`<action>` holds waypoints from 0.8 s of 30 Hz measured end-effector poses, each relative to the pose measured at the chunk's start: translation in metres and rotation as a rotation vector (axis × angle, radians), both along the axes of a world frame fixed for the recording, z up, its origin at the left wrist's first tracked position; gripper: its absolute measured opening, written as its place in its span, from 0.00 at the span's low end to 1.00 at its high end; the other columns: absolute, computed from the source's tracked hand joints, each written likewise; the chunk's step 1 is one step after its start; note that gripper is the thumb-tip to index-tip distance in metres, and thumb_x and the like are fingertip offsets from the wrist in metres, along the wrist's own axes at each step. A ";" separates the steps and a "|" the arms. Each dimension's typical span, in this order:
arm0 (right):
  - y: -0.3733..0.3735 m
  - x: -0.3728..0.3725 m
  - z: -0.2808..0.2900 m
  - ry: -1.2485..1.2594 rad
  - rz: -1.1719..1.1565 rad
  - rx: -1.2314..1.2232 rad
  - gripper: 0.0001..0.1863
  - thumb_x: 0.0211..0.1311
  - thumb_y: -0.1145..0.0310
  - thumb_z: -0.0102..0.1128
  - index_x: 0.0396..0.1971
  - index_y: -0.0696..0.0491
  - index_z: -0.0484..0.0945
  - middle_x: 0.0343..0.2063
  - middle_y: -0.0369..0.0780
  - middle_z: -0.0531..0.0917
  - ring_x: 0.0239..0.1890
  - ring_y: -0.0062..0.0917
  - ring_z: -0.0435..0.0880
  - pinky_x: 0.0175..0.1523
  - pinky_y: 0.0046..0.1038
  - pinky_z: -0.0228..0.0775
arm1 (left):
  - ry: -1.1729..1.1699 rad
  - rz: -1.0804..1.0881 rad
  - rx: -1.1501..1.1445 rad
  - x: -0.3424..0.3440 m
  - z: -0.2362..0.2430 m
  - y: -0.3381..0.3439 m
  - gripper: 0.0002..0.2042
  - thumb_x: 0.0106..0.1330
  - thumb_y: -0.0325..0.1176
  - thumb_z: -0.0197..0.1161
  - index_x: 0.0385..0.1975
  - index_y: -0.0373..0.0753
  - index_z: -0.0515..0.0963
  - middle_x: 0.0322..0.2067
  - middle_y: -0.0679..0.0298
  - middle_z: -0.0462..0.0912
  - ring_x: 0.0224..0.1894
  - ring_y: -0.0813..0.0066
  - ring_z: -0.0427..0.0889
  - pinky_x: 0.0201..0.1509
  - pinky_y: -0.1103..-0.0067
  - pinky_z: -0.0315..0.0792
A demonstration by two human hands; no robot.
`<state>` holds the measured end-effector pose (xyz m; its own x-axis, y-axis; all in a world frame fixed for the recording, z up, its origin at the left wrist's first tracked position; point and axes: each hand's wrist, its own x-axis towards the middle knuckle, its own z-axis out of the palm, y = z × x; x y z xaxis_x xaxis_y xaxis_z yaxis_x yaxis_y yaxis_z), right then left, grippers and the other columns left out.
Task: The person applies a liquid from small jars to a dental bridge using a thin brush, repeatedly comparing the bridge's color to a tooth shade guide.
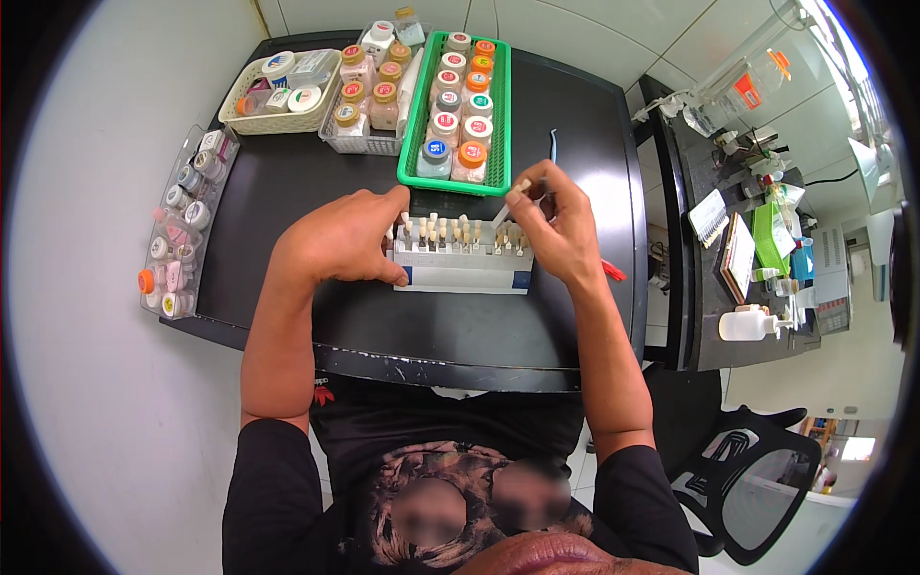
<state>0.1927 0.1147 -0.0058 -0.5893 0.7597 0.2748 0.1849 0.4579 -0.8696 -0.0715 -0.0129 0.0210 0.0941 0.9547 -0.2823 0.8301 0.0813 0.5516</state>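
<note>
A white tooth shade guide (462,276) lies on the black table in front of me, with blue patches near its lower corners. Small tooth-coloured tabs stand in rows along its far side. My left hand (340,238) is closed on the guide's left end, thumb on the near side. Over the right end, my right hand (559,228) pinches a shade tab (504,213), a slim pale stick with a tooth-like tip, held tilted just above the row. Its lower end is close to the other tabs; whether it touches them I cannot tell.
Beyond the guide stands a green basket (406,165) of capped jars. Left of it are a white basket (369,146) of jars and a cream basket (280,125). A clear rack (184,287) lines the left edge. A blue tool (553,144) and red-handled item (613,272) lie right.
</note>
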 end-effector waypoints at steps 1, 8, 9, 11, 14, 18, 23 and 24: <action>0.000 0.000 0.001 0.082 -0.033 -0.033 0.07 0.71 0.73 0.67 0.39 0.60 0.79 0.27 0.34 0.81 0.31 0.17 0.78 0.40 0.25 0.71 | 0.006 0.002 0.003 -0.001 0.003 -0.003 0.35 0.47 0.39 0.90 0.51 0.34 0.74 0.33 0.49 0.90 0.40 0.46 0.91 0.46 0.60 0.82; -0.008 0.016 0.001 0.394 0.081 -0.102 0.06 0.72 0.74 0.71 0.39 0.59 0.82 0.32 0.31 0.80 0.34 0.12 0.72 0.41 0.21 0.66 | -0.022 0.198 0.324 0.011 0.043 -0.008 0.29 0.52 0.43 0.90 0.45 0.35 0.79 0.21 0.65 0.80 0.24 0.76 0.78 0.32 0.78 0.72; -0.013 0.015 0.003 0.404 0.115 -0.108 0.06 0.72 0.75 0.71 0.40 0.59 0.83 0.34 0.32 0.80 0.36 0.13 0.73 0.42 0.21 0.65 | -0.265 0.209 0.521 0.018 0.032 -0.007 0.26 0.55 0.42 0.89 0.45 0.36 0.81 0.23 0.66 0.82 0.26 0.78 0.80 0.33 0.79 0.73; -0.019 0.014 0.006 0.432 0.138 -0.077 0.06 0.72 0.75 0.71 0.40 0.59 0.82 0.34 0.33 0.79 0.36 0.14 0.73 0.42 0.21 0.65 | -0.573 0.115 0.788 0.040 0.017 0.000 0.18 0.64 0.32 0.83 0.49 0.38 0.84 0.26 0.70 0.84 0.30 0.84 0.81 0.36 0.81 0.75; -0.025 0.014 0.000 0.459 0.166 -0.082 0.06 0.71 0.76 0.72 0.40 0.59 0.82 0.36 0.35 0.80 0.37 0.16 0.73 0.42 0.22 0.65 | -0.727 0.042 0.815 0.073 0.001 0.006 0.17 0.64 0.30 0.82 0.50 0.38 0.85 0.37 0.64 0.88 0.36 0.76 0.86 0.39 0.77 0.80; -0.029 0.010 -0.005 0.503 0.193 -0.107 0.07 0.69 0.77 0.74 0.39 0.58 0.82 0.36 0.35 0.81 0.37 0.17 0.74 0.43 0.24 0.66 | -0.557 0.003 0.879 0.082 -0.007 0.005 0.18 0.60 0.25 0.82 0.50 0.36 0.85 0.39 0.60 0.89 0.38 0.73 0.88 0.41 0.76 0.82; -0.025 0.008 -0.007 0.503 0.205 0.026 0.08 0.67 0.78 0.76 0.41 0.59 0.83 0.35 0.35 0.82 0.36 0.19 0.75 0.42 0.25 0.67 | -0.527 0.046 0.944 0.082 -0.015 0.008 0.15 0.60 0.20 0.80 0.47 0.37 0.89 0.39 0.59 0.90 0.33 0.73 0.88 0.37 0.77 0.81; -0.025 0.008 -0.006 0.504 0.205 0.025 0.08 0.67 0.78 0.76 0.41 0.59 0.83 0.35 0.35 0.82 0.36 0.19 0.75 0.42 0.25 0.67 | -0.526 0.047 0.943 0.082 -0.015 0.008 0.15 0.60 0.20 0.80 0.47 0.37 0.89 0.39 0.59 0.90 0.33 0.73 0.88 0.37 0.77 0.81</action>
<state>0.2007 0.0900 -0.0119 -0.5154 0.6327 0.5779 -0.3472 0.4624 -0.8159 0.0107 -0.0050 0.0062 -0.0537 0.7719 0.6335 0.4778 -0.5372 0.6951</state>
